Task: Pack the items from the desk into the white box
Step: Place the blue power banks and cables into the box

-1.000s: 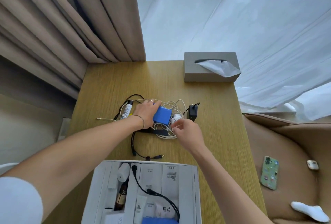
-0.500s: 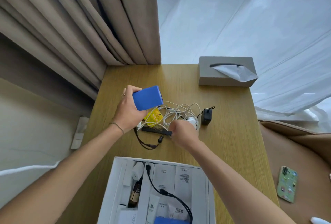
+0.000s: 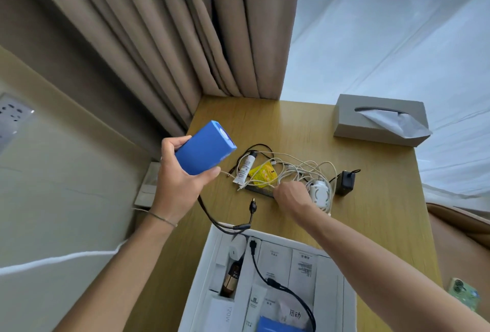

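Our left hand (image 3: pixel 177 185) grips the blue block (image 3: pixel 204 149) above the desk (image 3: pixel 376 215). Our right hand (image 3: pixel 291 197) pinches the white cables (image 3: pixel 305 169).

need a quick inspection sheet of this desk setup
surface: wooden desk, bare at the right.
job's things: blue box lifted off the desk; white box open at the near edge, part filled.
clutter: white tube, yellow packet, black comb, tissue box.
hands: left hand grips the blue box; right hand down in the cable pile, fingers hidden.
cables: white cables tangled, white charger, black adapter.
surroundings: curtains, phone.
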{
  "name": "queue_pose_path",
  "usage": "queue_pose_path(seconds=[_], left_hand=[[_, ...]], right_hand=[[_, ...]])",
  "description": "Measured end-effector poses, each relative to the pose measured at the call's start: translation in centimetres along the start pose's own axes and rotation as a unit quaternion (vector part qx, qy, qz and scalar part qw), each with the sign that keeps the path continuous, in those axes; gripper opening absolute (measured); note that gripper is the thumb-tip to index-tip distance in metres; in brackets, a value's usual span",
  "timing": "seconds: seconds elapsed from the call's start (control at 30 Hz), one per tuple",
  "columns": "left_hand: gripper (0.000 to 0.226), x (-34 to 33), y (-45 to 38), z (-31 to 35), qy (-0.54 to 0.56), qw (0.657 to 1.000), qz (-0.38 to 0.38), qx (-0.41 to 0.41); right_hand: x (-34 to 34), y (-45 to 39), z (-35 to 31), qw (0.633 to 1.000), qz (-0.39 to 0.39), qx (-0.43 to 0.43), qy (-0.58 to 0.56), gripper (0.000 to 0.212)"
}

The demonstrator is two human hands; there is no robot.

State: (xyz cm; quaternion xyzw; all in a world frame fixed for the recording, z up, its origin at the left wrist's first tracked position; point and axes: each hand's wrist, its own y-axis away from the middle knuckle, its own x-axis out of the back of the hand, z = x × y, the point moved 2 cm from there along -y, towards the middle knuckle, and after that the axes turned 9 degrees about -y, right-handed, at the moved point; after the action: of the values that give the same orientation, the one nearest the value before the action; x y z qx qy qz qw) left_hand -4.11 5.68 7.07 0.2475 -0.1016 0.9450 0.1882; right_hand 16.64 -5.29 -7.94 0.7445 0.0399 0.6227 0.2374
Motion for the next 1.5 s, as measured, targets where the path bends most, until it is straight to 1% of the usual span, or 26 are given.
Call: queue_pose_path(seconds=[0.1,0.17,0.23,0.33,0.47,0.57,0.63,0.7,0.77,0.8,0.87,1.0,1.07,1.13,1.2,1.27,1.33,1.4,1.5], left_hand=[[0.076,0.6,0.4,-0.4,0.059,0.997,-0.019,0.042],[0.078,0.8,0.7,-0.8,0.110,0.990,-0.037,0.075],[0.077,0.9,1.2,-1.3,0.168,0.978,-0.058,0.105],[0.074,1.1,2.0,-1.9,0.233,0.957,-0.088,0.147],[0.077,1.6,3.1,-2.2,0.275,0.940,-0.119,0.166],[0.080,2.1,3.6,-2.4,0.298,0.930,-0.136,0.166],[0.081,2.6,3.6,-2.6,0.310,0.925,-0.142,0.165],[0.080,2.9,3.6,-2.7,0.317,0.923,-0.147,0.162],[0.076,3.2,3.7,-2.8,0.324,0.920,-0.153,0.157],[0.075,3.3,3.7,-2.8,0.326,0.920,-0.155,0.154],[0.076,3.5,3.8,-2.9,0.322,0.922,-0.157,0.149],[0.078,3.9,4.2,-3.0,0.323,0.921,-0.158,0.150],[0.078,4.1,4.3,-3.1,0.324,0.920,-0.158,0.153],[0.077,4.5,4.5,-3.1,0.323,0.920,-0.162,0.155],[0.078,4.9,4.5,-3.1,0.319,0.920,-0.167,0.153],[0.078,5.3,4.4,-2.9,0.320,0.920,-0.172,0.149],[0.079,5.8,4.4,-2.7,0.320,0.920,-0.175,0.144],[0.081,6.3,4.4,-2.5,0.311,0.923,-0.178,0.140],[0.082,6.9,4.7,-2.5,0.297,0.928,-0.177,0.138]], right_hand=[[0.3,0.3,-0.3,1.000,0.005,0.005,-0.008,0.018],[0.7,0.7,-0.5,0.999,0.012,-0.002,-0.032,0.016],[1.3,1.6,-0.8,0.997,0.028,-0.010,-0.077,0.013],[2.5,3.7,-1.3,0.982,0.057,-0.033,-0.178,0.014],[3.6,7.5,-2.2,0.934,0.090,-0.053,-0.341,0.015],[3.8,10.8,-3.1,0.881,0.126,-0.074,-0.451,0.022],[4.0,12.8,-3.4,0.848,0.167,-0.094,-0.494,0.024],[4.3,14.7,-3.8,0.827,0.197,-0.106,-0.516,0.025],[4.3,16.6,-4.6,0.795,0.188,-0.104,-0.567,0.023],[4.0,17.4,-5.2,0.785,0.165,-0.099,-0.589,0.024],[2.8,19.0,-6.5,0.790,0.097,-0.093,-0.599,0.025],[-0.6,20.7,-8.6,0.823,-0.017,-0.106,-0.558,0.015],[-2.1,20.8,-9.6,0.833,-0.057,-0.117,-0.538,0.014],[-3.3,20.3,-10.7,0.847,-0.085,-0.114,-0.513,0.019],[-4.3,19.3,-11.8,0.849,-0.109,-0.119,-0.503,0.024],[-5.2,18.1,-12.8,0.835,-0.128,-0.134,-0.518,0.026],[-5.7,16.8,-13.9,0.829,-0.127,-0.142,-0.526,0.027],[-6.2,15.6,-15.0,0.836,-0.112,-0.143,-0.517,0.025],[-6.7,14.1,-16.4,0.857,-0.088,-0.141,-0.487,0.025]])
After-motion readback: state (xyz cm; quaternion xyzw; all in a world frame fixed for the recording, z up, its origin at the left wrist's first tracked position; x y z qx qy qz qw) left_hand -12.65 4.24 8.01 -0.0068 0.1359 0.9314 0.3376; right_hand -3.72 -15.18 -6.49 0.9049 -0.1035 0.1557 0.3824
